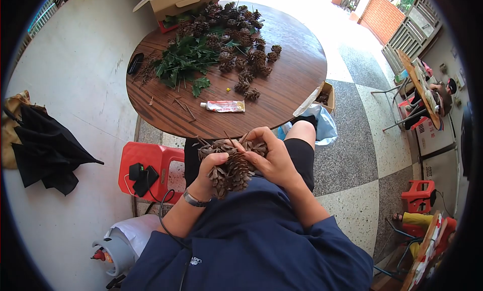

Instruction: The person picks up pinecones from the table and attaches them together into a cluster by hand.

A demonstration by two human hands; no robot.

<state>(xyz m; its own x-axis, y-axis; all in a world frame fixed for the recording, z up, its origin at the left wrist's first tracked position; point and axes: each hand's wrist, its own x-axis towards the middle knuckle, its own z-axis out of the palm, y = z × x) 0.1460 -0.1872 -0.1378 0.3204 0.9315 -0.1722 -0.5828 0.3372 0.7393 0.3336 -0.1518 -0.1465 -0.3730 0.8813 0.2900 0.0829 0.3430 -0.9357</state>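
Head view, low in the middle: a bunch of brown pine cones (237, 173), held over the lap (303, 154), just short of the round table (289, 92). Left hand (205, 173) at the bunch's nine o'clock, wrapped around the cones with the thumb on top. Right hand (275, 160) at three o'clock, thumb and fingers pinching the bunch near the thin stems (229, 139); cannot tell just which bit. On the table, a tube (225, 106) at twelve o'clock from the bunch, green leaves (183, 59) at eleven, and loose cones (241, 37) farther off at twelve. Probably best to keep the left grip snug but soft, so as not to snap dry scales. Pinch close to the cones, not far out on the stems, and press gently. Turn the bunch a little to look for wobbly cones. Likely wise to stay over the lap, to catch dropped bits.
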